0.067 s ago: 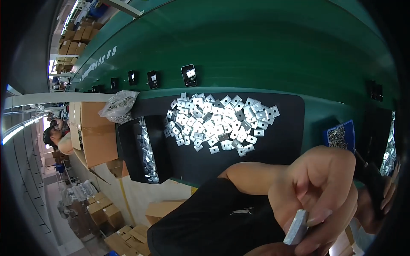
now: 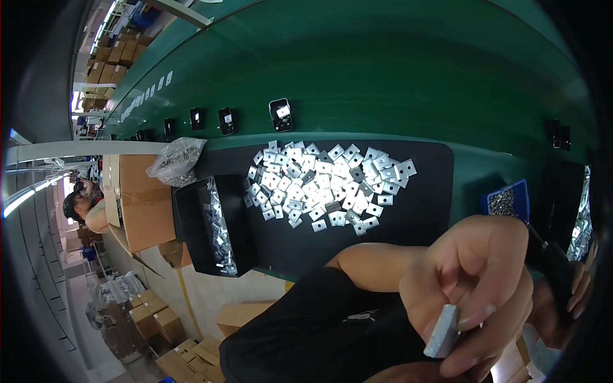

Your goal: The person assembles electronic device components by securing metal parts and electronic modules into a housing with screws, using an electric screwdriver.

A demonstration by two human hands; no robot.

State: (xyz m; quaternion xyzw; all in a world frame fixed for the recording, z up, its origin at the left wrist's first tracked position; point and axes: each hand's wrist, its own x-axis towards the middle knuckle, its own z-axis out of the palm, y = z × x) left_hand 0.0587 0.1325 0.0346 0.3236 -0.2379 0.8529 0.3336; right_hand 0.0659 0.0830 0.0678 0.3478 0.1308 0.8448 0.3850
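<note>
My left hand [image 2: 469,287] is raised close at the lower right, its thumb and fingers pinching a small silver metal plate [image 2: 442,332] that I see nearly edge-on. At the right rim, my right hand [image 2: 580,284] is partly cut off, its fingers wrapped around a black screwdriver [image 2: 554,260] with a thin metal tip. A blue bin [image 2: 525,195] of small screws stands just beyond the left hand. On the black mat [image 2: 431,198] lies a wide pile of silver plates [image 2: 329,182] with holes in them.
A black bin [image 2: 191,220] with metal parts stands left of the pile, beside a cardboard box [image 2: 143,201] and a clear bag [image 2: 179,156] of small parts. Several small black cases [image 2: 281,115] sit along the green surface [image 2: 408,76]. Another person [image 2: 83,204] is at far left.
The metal plate in my left hand has risen slightly and turned a little. The whole view has shifted slightly; the pile and bins look the same.
</note>
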